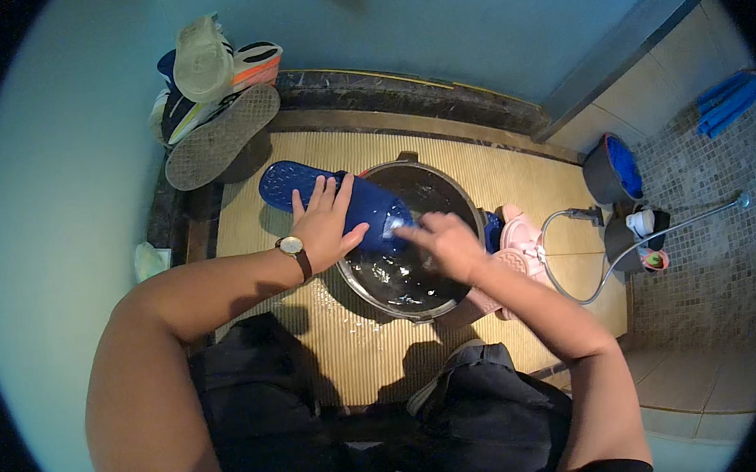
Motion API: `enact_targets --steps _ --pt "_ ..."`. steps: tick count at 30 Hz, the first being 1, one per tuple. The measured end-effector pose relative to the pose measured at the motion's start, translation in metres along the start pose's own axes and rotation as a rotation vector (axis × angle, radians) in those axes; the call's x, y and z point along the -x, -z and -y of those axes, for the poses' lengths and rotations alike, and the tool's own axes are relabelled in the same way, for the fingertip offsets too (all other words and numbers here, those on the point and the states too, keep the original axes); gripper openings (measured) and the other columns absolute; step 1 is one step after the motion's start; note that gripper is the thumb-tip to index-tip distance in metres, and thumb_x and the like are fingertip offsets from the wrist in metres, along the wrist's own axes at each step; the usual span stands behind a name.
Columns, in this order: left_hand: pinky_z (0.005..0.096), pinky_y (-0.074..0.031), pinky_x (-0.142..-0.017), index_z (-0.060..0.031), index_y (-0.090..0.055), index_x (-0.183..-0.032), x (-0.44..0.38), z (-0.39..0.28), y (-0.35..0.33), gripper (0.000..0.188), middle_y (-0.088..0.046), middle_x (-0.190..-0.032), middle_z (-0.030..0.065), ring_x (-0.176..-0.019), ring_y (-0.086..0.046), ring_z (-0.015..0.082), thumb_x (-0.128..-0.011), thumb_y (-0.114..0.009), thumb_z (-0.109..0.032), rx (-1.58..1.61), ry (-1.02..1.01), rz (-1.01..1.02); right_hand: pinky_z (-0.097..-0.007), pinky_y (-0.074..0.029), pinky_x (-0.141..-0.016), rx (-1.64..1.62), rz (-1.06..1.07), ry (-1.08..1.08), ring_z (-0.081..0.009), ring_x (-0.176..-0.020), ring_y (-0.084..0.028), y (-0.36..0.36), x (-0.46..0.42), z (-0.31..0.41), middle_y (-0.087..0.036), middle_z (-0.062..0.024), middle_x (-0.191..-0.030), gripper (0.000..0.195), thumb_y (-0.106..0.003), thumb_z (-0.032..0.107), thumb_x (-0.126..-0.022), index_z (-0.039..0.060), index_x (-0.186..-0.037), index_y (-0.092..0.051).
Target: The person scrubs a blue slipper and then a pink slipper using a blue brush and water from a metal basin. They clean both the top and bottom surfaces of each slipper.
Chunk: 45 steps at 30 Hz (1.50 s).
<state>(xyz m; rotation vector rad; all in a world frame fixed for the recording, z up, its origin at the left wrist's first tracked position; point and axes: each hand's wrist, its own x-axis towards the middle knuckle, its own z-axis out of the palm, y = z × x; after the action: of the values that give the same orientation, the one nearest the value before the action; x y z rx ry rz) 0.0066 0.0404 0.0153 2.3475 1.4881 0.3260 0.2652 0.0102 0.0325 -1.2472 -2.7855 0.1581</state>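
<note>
A wet blue slipper (375, 203) lies slanted over the left rim of a round dark basin (348, 278) with water in it. My left hand (323, 220) rests on the slipper with fingers spread and the thumb along its near side, holding it. A watch (291, 245) is on that wrist. At the slipper's toe, my right hand (445, 241) is blurred, its fingers curled and the fingertips close to a pale, shiny patch. Whether something small is in those fingers cannot be made out.
Stacked shoes (222, 115) lean by the wall at upper left. Right of the basin are pink shoes (521, 241) and part of another blue item (494, 230). Beyond them are a shower hose (555, 282), a bucket (598, 172) holding blue cloth, and more shoes (643, 222). Ribbed matting (335, 366) covers the floor.
</note>
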Motion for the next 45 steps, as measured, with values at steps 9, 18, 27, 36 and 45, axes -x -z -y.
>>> enact_targets --steps 9,18,27,36,45 --pt "0.0649 -0.018 -0.105 -0.0047 -0.017 -0.146 -0.004 -0.008 0.000 0.083 -0.032 -0.143 0.0272 -0.136 -0.025 0.0432 -0.086 -0.056 -0.046 0.003 -0.001 -0.022 -0.0403 -0.042 -0.077 -0.012 -0.165 -0.126 -0.0313 -0.084 -0.053 -0.028 0.007 0.010 -0.053 -0.0128 -0.087 0.055 -0.063 0.011 -0.077 0.0108 -0.130 -0.052" --pt "0.0642 -0.020 -0.105 -0.0037 -0.013 -0.147 -0.004 -0.003 0.003 0.096 -0.030 -0.143 0.0297 -0.136 -0.024 0.0444 -0.082 -0.058 -0.057 0.025 -0.015 0.041 -0.0411 -0.045 -0.080 0.087 -0.124 -0.108 -0.0332 -0.091 -0.055 -0.011 0.009 -0.011 -0.056 -0.0162 -0.093 0.040 -0.058 0.004 -0.074 -0.0031 -0.114 -0.057" --pt "0.0598 -0.031 -0.098 -0.0001 -0.020 -0.144 -0.019 0.013 0.028 0.103 -0.043 -0.129 0.0309 -0.118 -0.044 0.0466 -0.074 -0.070 -0.056 0.294 -0.065 0.128 -0.0422 -0.045 -0.082 -0.110 -0.118 -0.261 -0.0347 -0.092 -0.052 0.009 0.011 -0.021 -0.055 -0.0158 -0.097 0.052 -0.063 0.017 -0.083 0.0089 -0.133 -0.047" --pt "0.0623 -0.016 -0.106 0.0003 -0.033 -0.133 -0.030 0.016 0.007 0.106 -0.035 -0.134 0.0264 -0.127 -0.034 0.0425 -0.057 -0.078 -0.059 -0.125 -0.380 -0.049 -0.0393 -0.044 -0.085 -0.239 -0.280 -0.338 -0.0341 -0.096 -0.054 0.001 0.015 -0.044 -0.058 -0.0144 -0.103 0.042 -0.071 0.005 -0.072 0.0044 -0.113 -0.062" --pt "0.0528 -0.020 -0.104 -0.0082 -0.040 -0.129 -0.025 0.016 0.003 0.085 -0.048 -0.121 0.0140 -0.119 -0.042 0.0333 -0.063 -0.080 -0.043 0.179 -0.261 -0.152 -0.0361 -0.043 -0.087 -0.513 -0.306 -0.372 -0.0304 -0.096 -0.054 -0.013 0.023 -0.050 -0.059 -0.0123 -0.100 0.036 -0.071 0.003 -0.072 0.0061 -0.108 -0.066"
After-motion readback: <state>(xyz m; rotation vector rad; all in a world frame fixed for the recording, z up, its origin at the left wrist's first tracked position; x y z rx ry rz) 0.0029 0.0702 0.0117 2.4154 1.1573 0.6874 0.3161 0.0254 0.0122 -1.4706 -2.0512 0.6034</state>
